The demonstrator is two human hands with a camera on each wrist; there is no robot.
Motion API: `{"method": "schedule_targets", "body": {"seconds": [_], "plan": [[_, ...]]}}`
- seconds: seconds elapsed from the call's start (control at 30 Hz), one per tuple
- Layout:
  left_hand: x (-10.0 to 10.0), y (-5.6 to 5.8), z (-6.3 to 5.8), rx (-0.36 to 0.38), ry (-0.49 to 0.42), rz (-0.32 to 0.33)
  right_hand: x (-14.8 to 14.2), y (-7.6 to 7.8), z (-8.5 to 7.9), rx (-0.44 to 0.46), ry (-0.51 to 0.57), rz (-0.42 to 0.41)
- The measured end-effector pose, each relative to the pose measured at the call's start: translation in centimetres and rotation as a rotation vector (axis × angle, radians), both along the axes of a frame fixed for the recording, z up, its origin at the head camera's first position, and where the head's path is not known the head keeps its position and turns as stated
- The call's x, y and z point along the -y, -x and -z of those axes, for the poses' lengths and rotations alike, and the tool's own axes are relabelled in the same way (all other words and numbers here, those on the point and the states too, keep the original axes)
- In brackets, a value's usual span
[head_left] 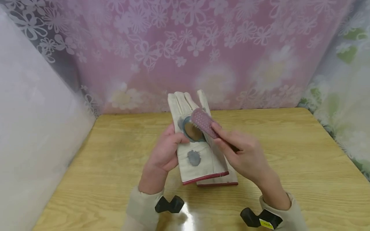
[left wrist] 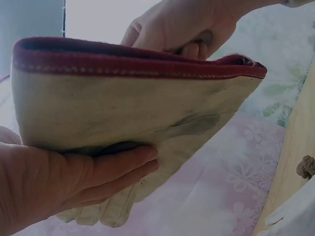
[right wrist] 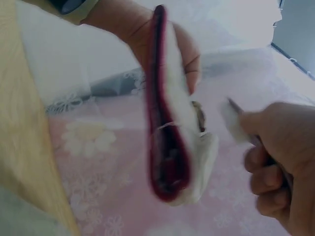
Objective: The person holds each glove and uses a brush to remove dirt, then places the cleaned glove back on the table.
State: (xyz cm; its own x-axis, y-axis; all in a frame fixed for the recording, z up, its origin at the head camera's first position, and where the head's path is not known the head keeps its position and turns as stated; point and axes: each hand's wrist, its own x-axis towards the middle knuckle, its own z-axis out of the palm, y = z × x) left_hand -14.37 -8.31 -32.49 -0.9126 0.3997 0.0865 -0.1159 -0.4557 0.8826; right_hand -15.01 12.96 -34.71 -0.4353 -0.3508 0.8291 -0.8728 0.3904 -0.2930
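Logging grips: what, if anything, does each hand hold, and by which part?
Left hand: a white glove, by its side edge at the palm. Right hand: a pink dotted tool, by its near end.

Curtained space (home or workshop, cannot tell): wood-grain table [head_left: 115, 160], lower frame; pink floral curtain [head_left: 185, 48], top; leaf-patterned curtain [head_left: 347, 89], right.

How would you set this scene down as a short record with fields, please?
Left hand: holds the cream glove, thumb near the blue-rimmed disc
Glove: fingers pointing away from the person, red-edged cuff, grey patch below the disc
Right hand: pinches a pinkish dotted item
Item and disc: apart in the right wrist view
Surface: wood-grain table
Backdrop: pink, floral
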Motion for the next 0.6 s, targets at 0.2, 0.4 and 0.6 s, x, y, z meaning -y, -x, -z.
{"method": "schedule_targets", "body": {"seconds": [0.2,0.4,0.6], "plan": [[-0.07,0.06,-0.51,-0.01,-0.024,-0.021,-0.14,-0.2,-0.49,-0.017,0.004,0.036],[0.08,0.22,-0.45,-0.005,-0.053,-0.036,-0.25,-0.34,-0.44,0.002,-0.008,0.065],[-0.07,0.28,-0.46,-0.02,-0.055,-0.048,-0.13,-0.28,-0.34,0.008,-0.029,0.061]]}}
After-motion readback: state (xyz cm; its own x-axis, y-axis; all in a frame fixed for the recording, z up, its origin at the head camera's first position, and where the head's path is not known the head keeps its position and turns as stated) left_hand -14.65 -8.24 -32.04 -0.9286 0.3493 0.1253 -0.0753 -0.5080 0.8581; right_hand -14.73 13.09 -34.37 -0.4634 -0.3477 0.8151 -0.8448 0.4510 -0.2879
